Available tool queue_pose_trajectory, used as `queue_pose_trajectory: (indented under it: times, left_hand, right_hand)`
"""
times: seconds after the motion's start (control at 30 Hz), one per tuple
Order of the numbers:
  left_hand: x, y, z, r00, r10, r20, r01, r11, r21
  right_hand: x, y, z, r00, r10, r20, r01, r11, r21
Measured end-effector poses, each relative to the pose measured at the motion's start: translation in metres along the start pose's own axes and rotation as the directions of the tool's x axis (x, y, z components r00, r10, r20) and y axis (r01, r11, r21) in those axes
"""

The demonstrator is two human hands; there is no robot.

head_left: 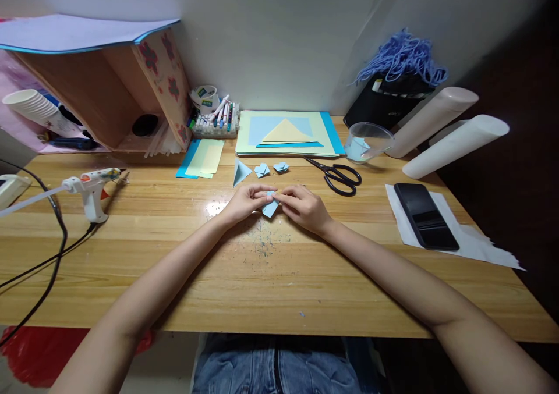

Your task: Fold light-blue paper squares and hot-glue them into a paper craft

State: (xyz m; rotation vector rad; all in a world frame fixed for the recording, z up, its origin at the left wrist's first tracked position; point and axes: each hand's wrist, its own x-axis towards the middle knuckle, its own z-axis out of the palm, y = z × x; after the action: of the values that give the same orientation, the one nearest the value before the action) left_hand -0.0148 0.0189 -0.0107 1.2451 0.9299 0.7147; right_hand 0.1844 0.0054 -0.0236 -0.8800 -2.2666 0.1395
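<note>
My left hand (247, 202) and my right hand (304, 206) meet at the middle of the wooden desk (262, 277). Both pinch a small folded piece of light blue paper (270, 207) between their fingertips, just above the desk top. Right behind the hands lie a blue paper triangle (240, 171) and two small folded blue paper hearts (262, 170) (282, 166). Black scissors (340, 177) rest to the right of the hearts.
A stack of blue and yellow paper sheets (286, 132), a marker tray (216, 120) and a clear plastic cup (365, 142) stand at the back. A glue gun (89, 185) with its cable lies left. A black phone (425, 215) sits on white paper to the right, near two white cylinders (454, 146).
</note>
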Motion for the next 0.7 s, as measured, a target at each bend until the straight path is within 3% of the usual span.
queue_pose_trajectory:
  times: [0.47,0.7]
  left_hand:
    - [-0.004,0.009,-0.002,0.999,-0.028,0.03,0.029,0.999,-0.033]
    - [0.001,0.001,-0.005,1.0,-0.007,0.031,0.007,1.0,-0.004]
  right_hand:
    - [-0.001,0.003,-0.002,1.0,-0.019,-0.013,0.019,1.0,0.016]
    - [0.001,0.001,-0.005,0.996,-0.088,-0.026,0.086,0.994,-0.07]
